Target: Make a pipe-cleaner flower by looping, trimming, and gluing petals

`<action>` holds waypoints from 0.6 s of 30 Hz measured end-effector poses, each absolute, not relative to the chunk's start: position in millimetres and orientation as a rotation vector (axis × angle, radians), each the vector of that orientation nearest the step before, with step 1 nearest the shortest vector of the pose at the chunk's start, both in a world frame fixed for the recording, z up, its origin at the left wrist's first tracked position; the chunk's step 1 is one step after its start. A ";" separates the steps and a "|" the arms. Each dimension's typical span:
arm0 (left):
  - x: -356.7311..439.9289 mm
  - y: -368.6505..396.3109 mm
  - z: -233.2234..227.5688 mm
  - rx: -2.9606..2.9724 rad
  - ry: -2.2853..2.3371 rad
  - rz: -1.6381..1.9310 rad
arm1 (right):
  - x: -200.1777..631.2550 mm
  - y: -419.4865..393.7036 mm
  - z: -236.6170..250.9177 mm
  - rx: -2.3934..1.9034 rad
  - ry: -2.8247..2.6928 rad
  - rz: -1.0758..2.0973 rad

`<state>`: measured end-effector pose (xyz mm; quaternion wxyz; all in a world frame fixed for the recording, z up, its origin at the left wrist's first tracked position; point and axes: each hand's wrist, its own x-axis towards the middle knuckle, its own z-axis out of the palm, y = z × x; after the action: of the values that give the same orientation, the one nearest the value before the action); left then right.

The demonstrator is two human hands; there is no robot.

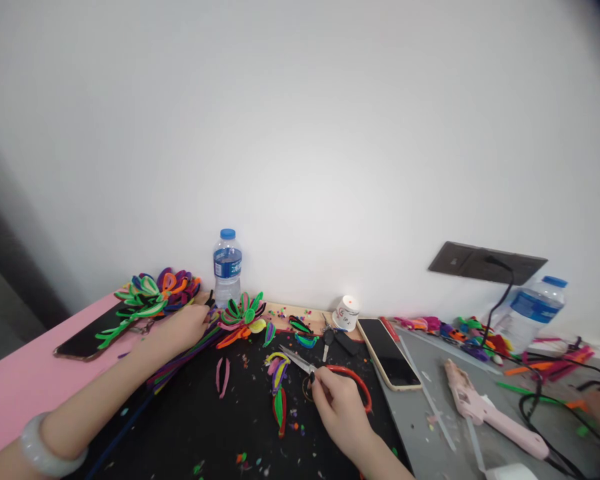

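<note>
Fuzzy pipe cleaners [180,363], shiny metal scissors [300,363] with red plastic handles, clear plastic bottle [227,267], glossy phone [389,353], matt black tabletop [195,420].

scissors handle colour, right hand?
Red-orange loops on the scissors, held by the right hand. Head view, the only one, shows them.

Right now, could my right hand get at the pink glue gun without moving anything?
Probably yes. The right hand is gripping the red-handled scissors, so it isn't free, but only the phone and bare grey mat lie between it and the glue gun.
</note>
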<state>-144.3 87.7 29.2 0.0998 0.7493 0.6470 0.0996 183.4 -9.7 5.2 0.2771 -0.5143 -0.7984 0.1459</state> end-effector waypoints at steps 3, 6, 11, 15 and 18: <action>-141.0 87.2 28.3 2.232 1.932 0.263 | 183.4 -9.6 5.7 -1.381 -2.145 0.399; -141.0 86.8 28.7 2.243 1.931 0.235 | 183.5 -9.0 5.8 -1.383 -2.138 0.406; -142.4 86.3 27.3 2.242 1.944 0.200 | 183.1 -9.2 6.7 -1.386 -2.141 0.402; -144.7 88.4 25.6 2.237 1.968 0.184 | 182.8 -10.0 6.7 -1.383 -2.144 0.405; -146.5 90.0 25.2 2.239 1.988 0.183 | 182.7 -10.1 7.0 -1.382 -2.144 0.399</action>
<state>-146.5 90.0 25.2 0.0709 0.7444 0.6611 0.0610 182.7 -10.1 7.0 0.2762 -0.5144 -0.7982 0.1486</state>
